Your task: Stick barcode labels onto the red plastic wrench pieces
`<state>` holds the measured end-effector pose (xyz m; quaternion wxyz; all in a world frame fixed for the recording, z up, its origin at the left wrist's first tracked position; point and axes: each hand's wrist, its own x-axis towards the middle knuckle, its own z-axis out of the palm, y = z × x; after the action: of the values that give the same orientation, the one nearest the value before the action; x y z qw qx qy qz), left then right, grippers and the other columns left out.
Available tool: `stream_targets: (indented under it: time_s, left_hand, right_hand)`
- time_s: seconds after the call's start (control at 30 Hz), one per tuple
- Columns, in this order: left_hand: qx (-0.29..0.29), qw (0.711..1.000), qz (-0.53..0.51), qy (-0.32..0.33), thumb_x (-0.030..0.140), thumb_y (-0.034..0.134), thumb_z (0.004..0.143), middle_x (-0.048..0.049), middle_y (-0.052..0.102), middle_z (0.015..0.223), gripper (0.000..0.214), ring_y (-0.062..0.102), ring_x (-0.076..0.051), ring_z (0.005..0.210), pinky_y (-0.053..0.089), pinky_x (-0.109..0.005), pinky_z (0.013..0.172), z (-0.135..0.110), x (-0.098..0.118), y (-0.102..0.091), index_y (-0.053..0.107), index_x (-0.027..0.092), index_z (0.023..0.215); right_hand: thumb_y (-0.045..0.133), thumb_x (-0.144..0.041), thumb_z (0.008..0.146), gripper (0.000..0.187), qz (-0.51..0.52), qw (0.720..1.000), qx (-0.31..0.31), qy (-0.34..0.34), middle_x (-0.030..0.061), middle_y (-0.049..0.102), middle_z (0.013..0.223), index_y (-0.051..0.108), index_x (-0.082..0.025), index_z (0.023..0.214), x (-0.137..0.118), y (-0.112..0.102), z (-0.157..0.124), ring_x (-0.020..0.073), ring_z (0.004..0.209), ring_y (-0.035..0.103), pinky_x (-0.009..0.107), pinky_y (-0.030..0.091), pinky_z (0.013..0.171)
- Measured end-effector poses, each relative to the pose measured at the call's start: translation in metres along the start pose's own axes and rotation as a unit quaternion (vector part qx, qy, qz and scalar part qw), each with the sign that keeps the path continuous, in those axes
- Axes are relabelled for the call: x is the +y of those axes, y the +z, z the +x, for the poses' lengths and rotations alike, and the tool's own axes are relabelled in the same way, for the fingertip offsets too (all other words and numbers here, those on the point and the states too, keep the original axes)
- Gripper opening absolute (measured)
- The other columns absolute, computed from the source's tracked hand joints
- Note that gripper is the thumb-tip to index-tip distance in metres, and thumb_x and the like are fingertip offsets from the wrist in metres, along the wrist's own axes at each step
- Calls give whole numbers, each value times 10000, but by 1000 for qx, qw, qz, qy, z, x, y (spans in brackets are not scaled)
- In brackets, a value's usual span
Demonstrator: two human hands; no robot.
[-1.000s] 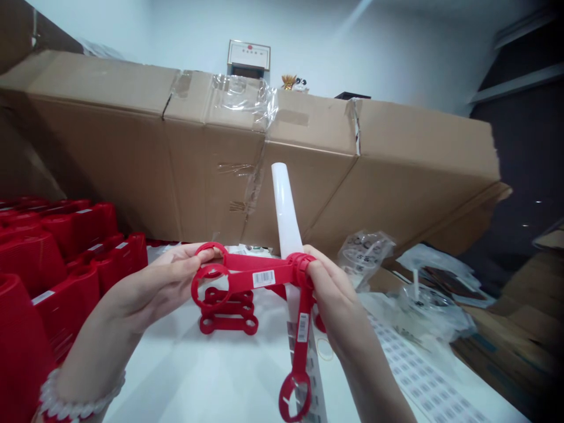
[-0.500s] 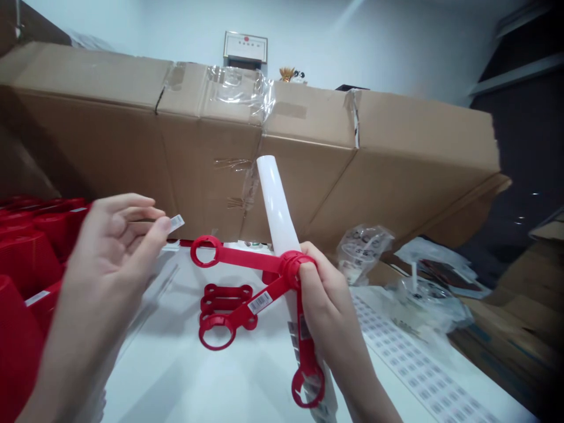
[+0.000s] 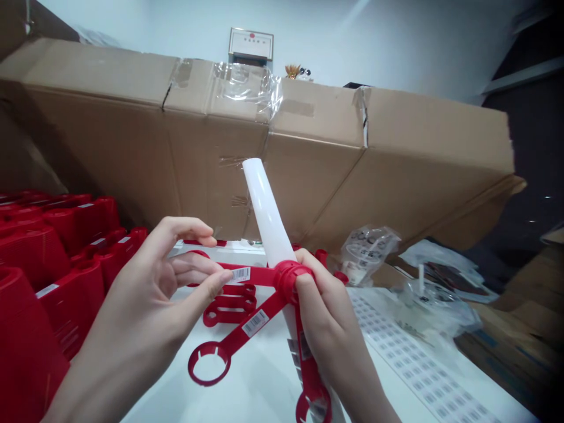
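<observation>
My right hand (image 3: 328, 305) is closed around the stacked ring ends of several red plastic ring-ended strips (image 3: 244, 332), which fan out to the left and downward. A glossy white tube-like roll (image 3: 267, 205) slants up from behind the same grip. Between thumb and fingers, my left hand (image 3: 176, 276) pinches the left end of a small barcode label (image 3: 241, 274), which lies against the upper red strip; its index finger is raised apart. A second barcode label (image 3: 255, 323) is stuck on the middle strip. The fingers partly cover the upper strip's far ring.
More red strips (image 3: 231, 302) lie on the white table (image 3: 167, 382). Rows of red parts (image 3: 83, 264) stand at left. A sheet of barcode labels (image 3: 423, 370) lies at right, near plastic bags (image 3: 370, 252). A large cardboard box (image 3: 211, 153) spans the back.
My left hand has moved right, bringing the barcode label from the air onto the upper red strip. The strips have tilted slightly and the roll's top has shifted left.
</observation>
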<state>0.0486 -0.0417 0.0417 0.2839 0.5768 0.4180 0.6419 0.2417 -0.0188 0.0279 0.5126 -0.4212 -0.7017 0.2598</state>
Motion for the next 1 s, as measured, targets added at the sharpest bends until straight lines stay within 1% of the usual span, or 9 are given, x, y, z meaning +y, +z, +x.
stream_targets:
  time_s: [0.07,0.2,0.27,0.4,0.57,0.73,0.87,1.0]
  left_hand:
    - [-17,1000,3,-2,295,828,787,24,729,751,342,753,-184,650,634,-191,511,0,-1,0,621,297,1060]
    - [-25,1000,14,1,272,821,786,26,738,852,319,746,-154,644,619,-155,506,3,-4,0,631,306,1041]
    - [-28,999,15,-3,274,813,797,31,735,879,317,745,-146,656,620,-151,523,3,-4,-1,627,316,1051]
    - [-33,999,13,-15,280,807,809,40,709,853,304,736,-133,657,610,-142,533,3,-5,-2,620,321,1045]
    - [-24,999,12,-23,272,814,780,12,699,960,315,744,-158,686,618,-181,524,5,-6,0,623,303,1029]
    - [-19,999,24,-21,275,812,783,19,703,897,322,743,-164,694,613,-176,526,5,-7,-2,624,314,1042]
    - [-21,999,22,-24,276,810,790,22,696,952,322,741,-155,711,614,-178,539,4,-7,-3,615,317,1044]
    - [-23,999,32,-23,287,792,796,27,667,964,311,734,-156,716,614,-203,547,5,-11,1,591,310,1031]
  right_hand:
    - [353,-327,1068,315,-1,1000,-2,-2,-42,497,684,436,-240,777,-1,0,0,141,600,436,267,372,539]
    - [355,-318,1061,304,-3,1000,-7,2,-40,531,713,381,-242,768,-2,0,0,141,629,471,273,369,551]
    - [354,-308,1060,297,-4,1000,-9,6,-41,527,708,406,-241,775,-3,0,-1,140,624,470,273,363,545]
    - [357,-328,1069,307,-3,1000,-11,8,-39,533,717,484,-236,805,-3,0,-1,141,624,465,271,374,553]
    - [347,-333,1077,326,-9,1000,-9,-4,-33,535,719,491,-235,801,-3,1,-1,146,631,470,274,380,568]
    - [353,-324,1067,313,-11,1000,-6,-2,-33,543,717,497,-236,803,-3,1,-1,145,623,472,272,385,562]
    - [353,-340,1070,316,-10,1000,-7,1,-35,551,717,497,-237,808,-4,0,-2,141,616,472,267,380,546]
    - [346,-323,1078,318,-18,1000,-5,-5,-37,535,721,494,-238,810,-3,1,-4,138,627,479,253,384,545]
